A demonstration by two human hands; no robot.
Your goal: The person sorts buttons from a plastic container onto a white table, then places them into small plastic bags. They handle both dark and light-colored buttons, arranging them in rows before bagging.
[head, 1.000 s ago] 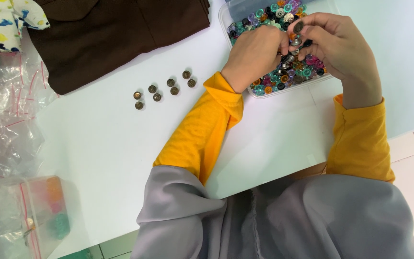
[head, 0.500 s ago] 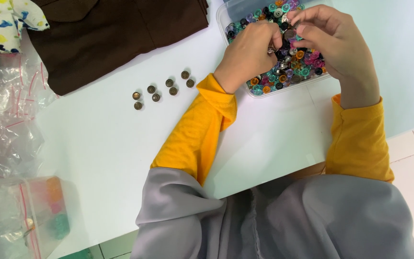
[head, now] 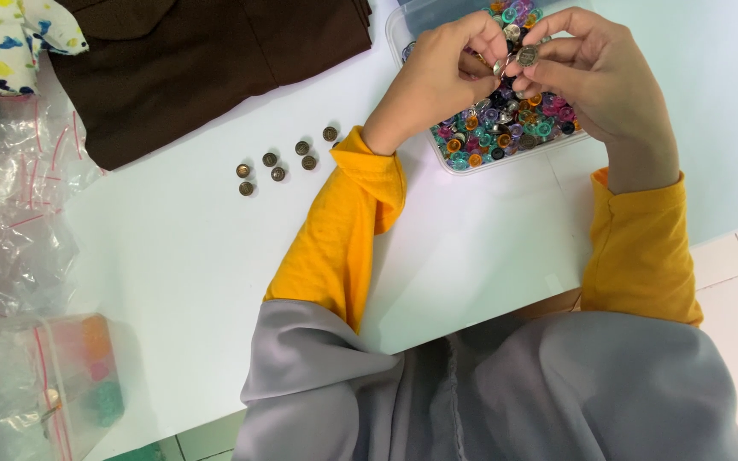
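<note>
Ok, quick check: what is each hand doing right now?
Left hand: fingers pinched together at a small metal button, above the tray of coloured buttons.
Right hand: pinching a round metal button.

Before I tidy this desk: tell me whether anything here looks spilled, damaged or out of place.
Nothing stands out. The seven bronze buttons lie in a loose group on the white table, not scattered. The clear tray of coloured buttons sits flat, nothing spilled over its rim. Both hands, left hand and right hand, hold small metal buttons above it.
</note>
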